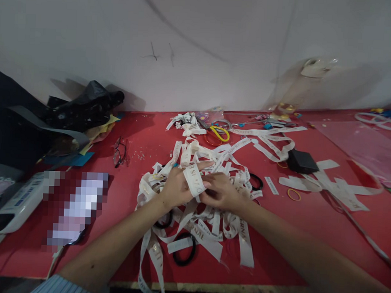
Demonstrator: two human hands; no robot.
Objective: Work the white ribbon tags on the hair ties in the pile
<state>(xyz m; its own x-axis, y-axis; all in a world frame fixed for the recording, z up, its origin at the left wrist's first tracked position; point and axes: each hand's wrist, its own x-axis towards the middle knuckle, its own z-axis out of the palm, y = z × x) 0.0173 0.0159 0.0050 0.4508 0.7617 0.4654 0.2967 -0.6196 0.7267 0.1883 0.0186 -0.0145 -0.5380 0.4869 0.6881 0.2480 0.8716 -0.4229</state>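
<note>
My left hand (176,184) hovers over a heap of white printed ribbon (208,224) on the red table (276,234). Its fingers are stretched out, and a loop of ribbon (194,180) is wound around them. My right hand (221,191) is closed in a pinch on that same ribbon, right beside the left fingers. Several black hair ties lie in and around the heap, one (184,248) near the front edge and another (256,181) to the right.
Yellow-handled scissors (220,132) lie behind the heap. A small black box (301,161), more ribbon strips (335,187) and a yellow rubber band (294,194) sit to the right. Eyeglasses (119,152), a black bag (84,104) and a white device (14,200) are at the left.
</note>
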